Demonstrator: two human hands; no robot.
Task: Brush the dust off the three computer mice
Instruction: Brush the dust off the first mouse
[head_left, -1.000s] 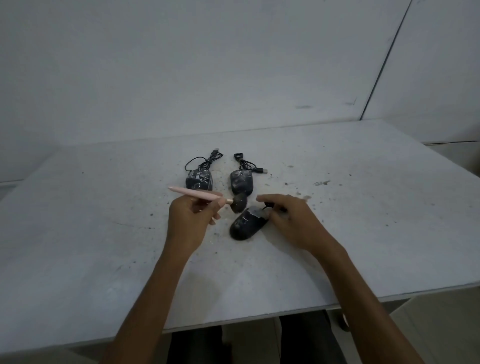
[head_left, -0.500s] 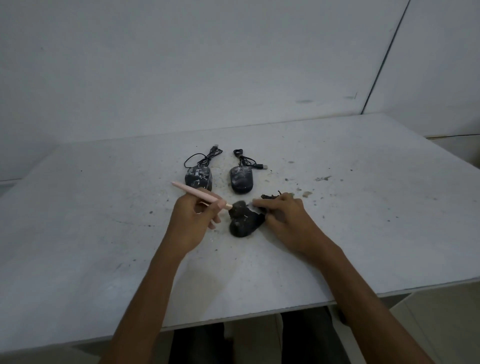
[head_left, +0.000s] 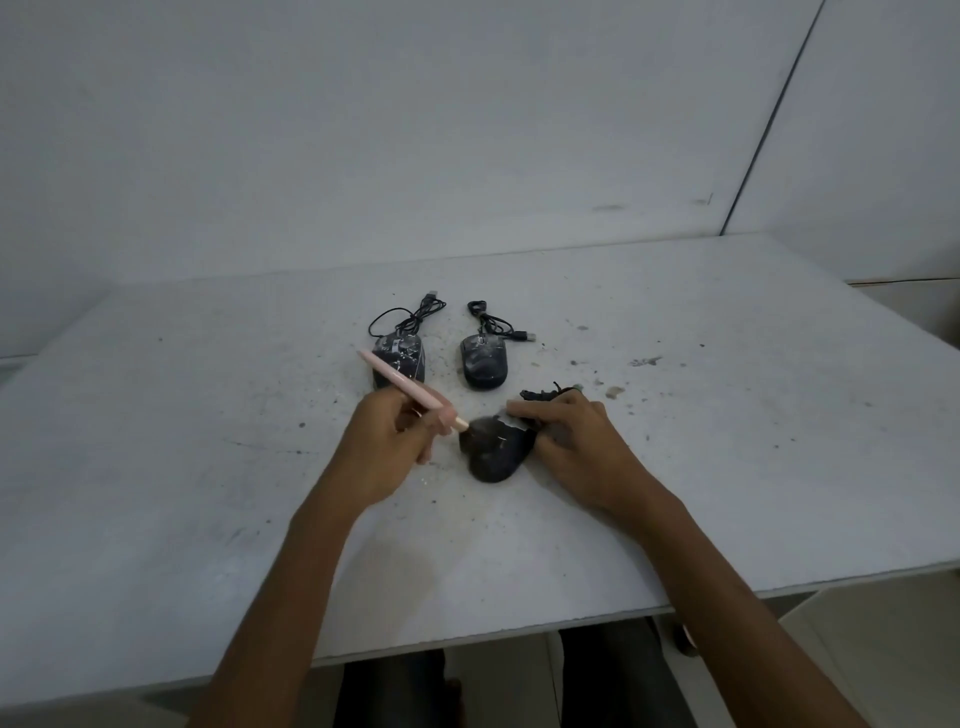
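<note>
- Bristles of the pink brush (head_left: 410, 392) touch the left side of the near mouse (head_left: 496, 460); my left grip (head_left: 387, 447), clamped on the handle, lies just left.
- My right grip (head_left: 576, 447) holds its right side; the long axis runs near-left to far-right on the bench (head_left: 208, 467).

Both hands are crowding the near mouse (head_left: 498, 454) at mid-table (head_left: 156, 467): the left hand (head_left: 387, 447) is closing off its left side, its pink brush (head_left: 410, 392) slanting far-left over the left mouse (head_left: 399, 358), while the right hand (head_left: 576, 447) is holding its right side. The left mouse, the middle mouse (head_left: 484, 366) and their coiled cables (head_left: 410, 317) are blocking the far approach, leaving a narrow gap between them. Wide bare tabletop is lying open left, right and near.
</note>
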